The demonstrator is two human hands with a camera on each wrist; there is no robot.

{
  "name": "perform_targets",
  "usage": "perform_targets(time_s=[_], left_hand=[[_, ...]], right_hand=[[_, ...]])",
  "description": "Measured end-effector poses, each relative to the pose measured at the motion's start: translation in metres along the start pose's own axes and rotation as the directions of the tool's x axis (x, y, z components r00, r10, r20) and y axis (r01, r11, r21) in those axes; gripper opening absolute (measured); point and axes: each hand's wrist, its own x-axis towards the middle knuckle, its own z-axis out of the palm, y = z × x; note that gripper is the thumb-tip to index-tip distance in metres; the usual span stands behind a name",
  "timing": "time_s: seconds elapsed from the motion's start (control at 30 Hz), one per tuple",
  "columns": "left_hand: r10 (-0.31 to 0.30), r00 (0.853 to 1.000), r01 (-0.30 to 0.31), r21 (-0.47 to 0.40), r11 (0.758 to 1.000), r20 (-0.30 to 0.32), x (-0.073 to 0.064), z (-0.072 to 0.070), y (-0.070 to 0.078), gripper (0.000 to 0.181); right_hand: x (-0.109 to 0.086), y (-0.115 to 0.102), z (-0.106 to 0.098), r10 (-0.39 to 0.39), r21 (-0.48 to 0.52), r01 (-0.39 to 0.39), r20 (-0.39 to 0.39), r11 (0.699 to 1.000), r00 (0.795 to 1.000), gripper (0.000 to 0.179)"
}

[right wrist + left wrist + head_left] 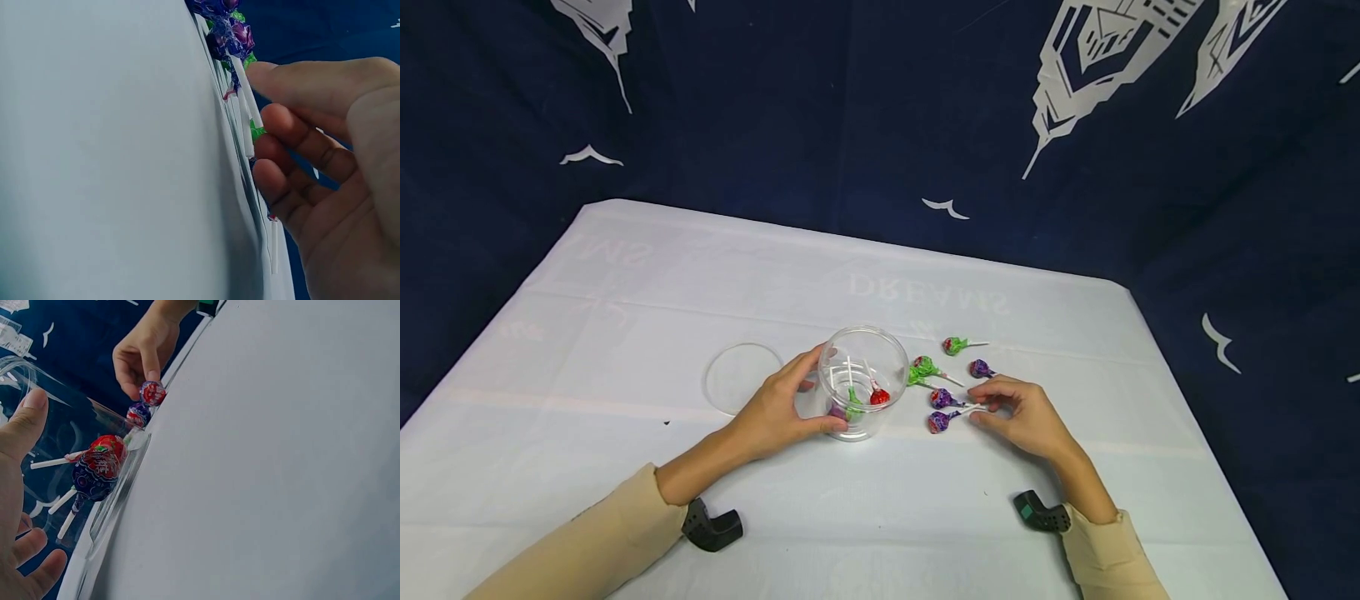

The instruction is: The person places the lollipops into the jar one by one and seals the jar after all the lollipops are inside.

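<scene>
My left hand (pixel 782 412) grips a clear plastic jar (pixel 863 333) round its side, thumb at the front. Inside the jar are a red lollipop (pixel 878 397), a green lollipop (pixel 853 410) and a purple lollipop (pixel 95 478), sticks pointing up. To the right, my right hand (pixel 1018 417) is low over the white cloth, thumb and fingertips parted around the stick ends of two purple lollipops. The nearer purple lollipop (pixel 938 422) lies just in front of the other purple lollipop (pixel 942 398), heads toward the jar.
Beyond those lie green lollipops (pixel 923 367), a green-and-red lollipop (pixel 955 345) and another purple lollipop (pixel 980 368). A clear round lid (pixel 706 379) lies left of the jar. White cloth (pixel 850 517) covers the table; a dark blue printed curtain (pixel 820 125) hangs behind.
</scene>
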Motion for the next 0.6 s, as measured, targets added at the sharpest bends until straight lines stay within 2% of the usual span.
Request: perform_targets(time_s=[0.1, 0.2, 0.3, 0.37, 0.43, 0.6], left_hand=[[0.001, 1.0, -0.001, 0.002, 1.0, 0.001, 0.0, 0.0, 0.0, 0.1], [0.002, 1.0, -0.002, 0.001, 1.0, 0.002, 0.0, 0.0, -0.001, 0.1], [-0.002, 1.0, 0.002, 0.001, 1.0, 0.005, 0.0, 0.0, -0.001, 0.1], [-0.006, 1.0, 0.006, 0.001, 1.0, 0.008, 0.0, 0.0, -0.001, 0.1], [-0.009, 1.0, 0.009, 0.0, 1.0, 0.01, 0.0, 0.0, 0.0, 0.1], [-0.01, 1.0, 0.01, 0.0, 1.0, 0.011, 0.0, 0.0, 0.0, 0.099]], right_hand=[[0.0, -0.001, 0.001, -0.005, -0.042, 0.005, 0.014, 0.999, 1.0, 0.026], [0.001, -0.017, 0.0, 0.004, -0.085, -0.002, 0.03, 0.996, 1.0, 0.024], [0.001, -0.02, -0.001, 0.007, -0.099, -0.001, 0.053, 0.995, 0.999, 0.022], [0.0, -0.018, -0.002, 0.0, -0.095, 0.007, 0.073, 0.995, 0.997, 0.023], [-0.001, -0.006, -0.002, -0.014, -0.094, 0.022, 0.091, 0.995, 0.996, 0.024], [-0.001, -0.006, -0.001, -0.043, -0.107, 0.056, 0.114, 0.993, 0.993, 0.024]])
